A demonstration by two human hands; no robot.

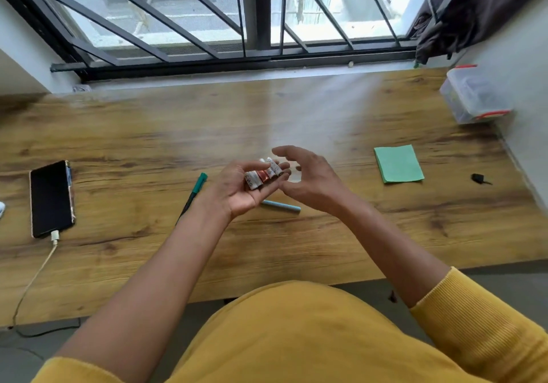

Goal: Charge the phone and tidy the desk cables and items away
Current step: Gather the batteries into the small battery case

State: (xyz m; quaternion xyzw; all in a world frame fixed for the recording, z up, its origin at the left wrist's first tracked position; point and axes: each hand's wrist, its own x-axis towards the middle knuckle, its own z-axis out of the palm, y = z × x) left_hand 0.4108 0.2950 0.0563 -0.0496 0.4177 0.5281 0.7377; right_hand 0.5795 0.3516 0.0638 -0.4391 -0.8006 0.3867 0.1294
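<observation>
White-and-copper batteries (263,175), a small bunch of short cylinders, lay side by side across the fingers of the left hand (243,188), which was turned palm up above the middle of the wooden desk (207,121); the fingers were only gently bent under them, cradling rather than clenching, with the thumb lying along the top of the bunch. Just beyond those fingertips, the right hand (308,181) hovered with its fingers spread and loosely curved, holding nothing, its fingertips near the far ends of the batteries, though whether they touched them could not be told through the blur. Below the left fingers, a light blue marker (281,206) lay flat on the desk, partly hidden by the hand. On the wrist side of the left hand lay a green-capped pen (194,194), angled away from the person, its lower end hidden behind the forearm. Far out beyond the left hand's thumb side, the phone (51,198) lay screen up and dark near the desk's left edge, with a white charging cable (38,270) plugged into its near end and trailing off the desk's front edge. Off past the back of the right hand sat a pad of green sticky notes (398,163), then a small black object (479,178) too small to identify, and, farther toward the wall, a clear plastic box (474,95) with red clips. Both arms came from mustard-yellow sleeves (474,317).
</observation>
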